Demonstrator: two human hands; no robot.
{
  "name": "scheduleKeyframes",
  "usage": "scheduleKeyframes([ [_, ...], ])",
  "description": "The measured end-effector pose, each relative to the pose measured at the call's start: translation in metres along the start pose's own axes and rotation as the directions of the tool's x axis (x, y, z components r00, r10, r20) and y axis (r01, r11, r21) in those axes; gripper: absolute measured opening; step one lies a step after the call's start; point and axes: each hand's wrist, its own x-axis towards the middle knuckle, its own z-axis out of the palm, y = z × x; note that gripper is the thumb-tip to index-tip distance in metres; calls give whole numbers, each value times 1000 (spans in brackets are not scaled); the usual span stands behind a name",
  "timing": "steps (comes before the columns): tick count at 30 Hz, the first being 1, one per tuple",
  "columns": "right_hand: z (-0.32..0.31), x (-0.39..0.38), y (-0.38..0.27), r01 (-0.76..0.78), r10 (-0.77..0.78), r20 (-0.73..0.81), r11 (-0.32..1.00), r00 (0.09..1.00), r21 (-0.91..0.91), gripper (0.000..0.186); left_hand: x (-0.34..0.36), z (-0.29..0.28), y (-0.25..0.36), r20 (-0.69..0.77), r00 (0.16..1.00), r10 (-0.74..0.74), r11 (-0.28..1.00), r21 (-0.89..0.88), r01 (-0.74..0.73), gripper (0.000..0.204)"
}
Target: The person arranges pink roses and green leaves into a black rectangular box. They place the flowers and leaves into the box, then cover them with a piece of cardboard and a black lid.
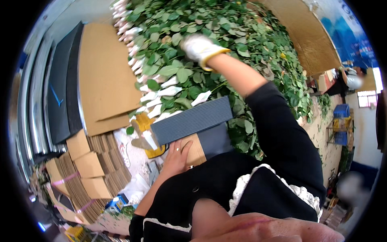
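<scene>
My left hand (176,158), bare and with a ring, lies flat with its fingers stretched on a brown cardboard piece (196,150). Its fingertips reach the lower edge of a dark grey ribbed board (192,120). My right hand (198,47) wears a white glove with a yellow cuff and is over a large heap of leafy green stems (258,52). Motion smears its fingers, so I cannot make out a hold. White-wrapped flower heads (170,91) line the heap's left side; several lie just beyond the ribbed board.
Bundled cardboard pieces (96,165) are stacked at lower left. Large cardboard sheets (107,76) stand beside the heap at left, another (306,36) at far right. A grey metal tool (153,172) lies by my left wrist. Another person (351,80) is at far right, near blue crates (341,111).
</scene>
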Motion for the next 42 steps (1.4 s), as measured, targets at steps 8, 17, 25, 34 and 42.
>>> scheduleKeyframes([
  [8, -43, 14, 12, -65, 76, -203, 996, 976, 61, 28, -5, 13, -9, 53, 998, 20, 994, 110, -26, 87],
  [17, -171, -15, 37, -46, 48, -118, 999, 992, 21, 28, -8, -37, -1, 18, 995, 93, 982, -169, -89, 52],
  [25, 36, 27, 32, -95, 108, -99, 988, 989, 124, 31, 48, -130, 34, -385, 909, 160, 777, -519, -357, 22],
  [34, -78, 10, -26, 10, 0, -556, 1000, 831, 15, 26, 201, -122, -166, -433, 855, -286, 947, 9, 321, 56],
  [42, -100, 8, -73, 185, -188, -753, 979, 630, -90, 23, 229, -106, -255, -521, 772, -364, 920, -71, 386, 49],
])
